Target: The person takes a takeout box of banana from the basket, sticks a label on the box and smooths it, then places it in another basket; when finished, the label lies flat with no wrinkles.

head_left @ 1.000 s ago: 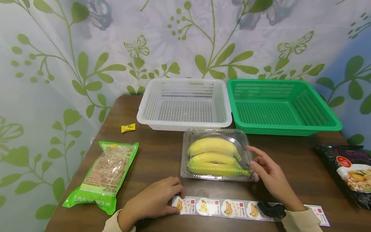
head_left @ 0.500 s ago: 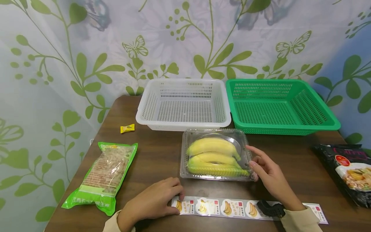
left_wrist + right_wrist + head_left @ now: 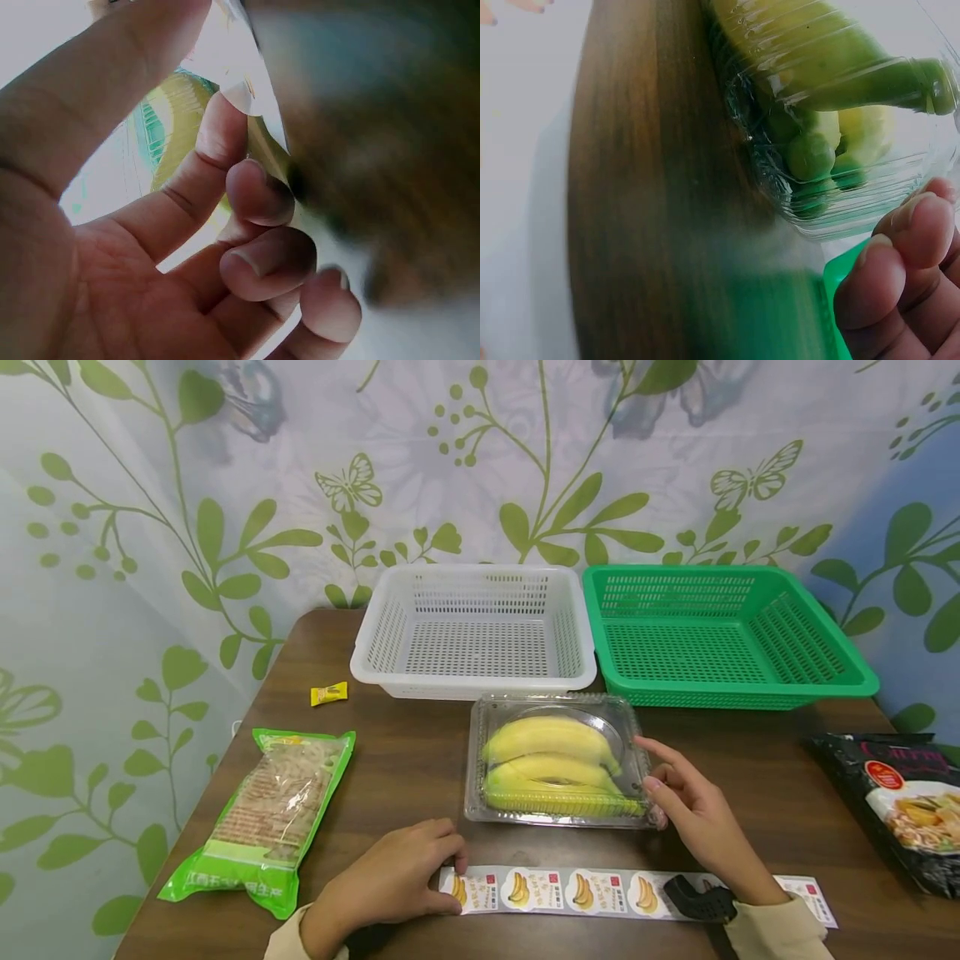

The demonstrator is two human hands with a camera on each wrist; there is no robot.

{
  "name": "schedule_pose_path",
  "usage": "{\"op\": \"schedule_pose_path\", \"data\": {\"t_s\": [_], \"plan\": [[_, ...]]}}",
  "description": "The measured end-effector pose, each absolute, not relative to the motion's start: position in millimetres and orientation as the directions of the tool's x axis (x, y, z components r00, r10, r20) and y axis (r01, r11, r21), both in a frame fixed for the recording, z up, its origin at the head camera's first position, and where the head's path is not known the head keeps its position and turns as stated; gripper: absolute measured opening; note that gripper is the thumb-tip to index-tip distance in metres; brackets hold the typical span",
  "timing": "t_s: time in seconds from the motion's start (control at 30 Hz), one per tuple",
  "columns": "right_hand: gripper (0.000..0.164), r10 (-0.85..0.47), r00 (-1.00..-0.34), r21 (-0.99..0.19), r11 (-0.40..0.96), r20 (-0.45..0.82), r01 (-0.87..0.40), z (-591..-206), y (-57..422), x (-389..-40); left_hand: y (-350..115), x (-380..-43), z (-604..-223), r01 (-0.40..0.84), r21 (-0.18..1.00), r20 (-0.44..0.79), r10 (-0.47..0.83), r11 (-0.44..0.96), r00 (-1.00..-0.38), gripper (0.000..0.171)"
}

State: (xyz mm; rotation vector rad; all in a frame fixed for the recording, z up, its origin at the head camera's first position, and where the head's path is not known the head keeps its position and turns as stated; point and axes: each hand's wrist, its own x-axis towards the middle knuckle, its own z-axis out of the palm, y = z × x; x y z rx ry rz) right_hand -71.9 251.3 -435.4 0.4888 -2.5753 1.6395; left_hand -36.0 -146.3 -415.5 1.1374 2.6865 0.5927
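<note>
My left hand (image 3: 390,877) pinches the left end of a strip of banana-picture labels (image 3: 540,891), which lies along the front of the table. In the left wrist view the strip's edge (image 3: 251,82) stands tilted between thumb and index finger. A clear plastic clamshell box (image 3: 474,777), its lid down, holds yellow bananas (image 3: 551,739) in the middle. My right hand (image 3: 697,818) touches the box's right side with thumb and index finger, loosely bent. Green banana ends (image 3: 810,154) show through the plastic in the right wrist view. My right wrist covers part of the strip.
Behind the box stand a white basket (image 3: 480,683) and a green basket (image 3: 735,689), side by side. On the left lie a green-edged food bag (image 3: 273,802) and a small yellow packet (image 3: 328,693). A black noodle bag (image 3: 892,810) lies at the right edge.
My left hand has shifted slightly left, and the label strip has slid left with it. My right hand and the banana box stay in place.
</note>
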Motion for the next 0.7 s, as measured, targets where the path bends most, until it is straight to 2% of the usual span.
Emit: {"op": "schedule_pose_path", "data": {"t_s": [0.43,0.7], "plan": [[0.051,-0.234,-0.949,-0.871,0.395,0.212,-0.292,-435.6,251.1,-72.1,-144.4,-37.3,-417.9,0.646,0.433,0.020,0.710,0.629,-0.704,0.022],[0.052,-0.224,-0.951,-0.864,0.410,0.213,-0.290,-436.0,250.1,-71.4,-143.9,-35.5,-417.1,0.630,0.425,-0.001,0.697,0.650,-0.717,0.037]]}}
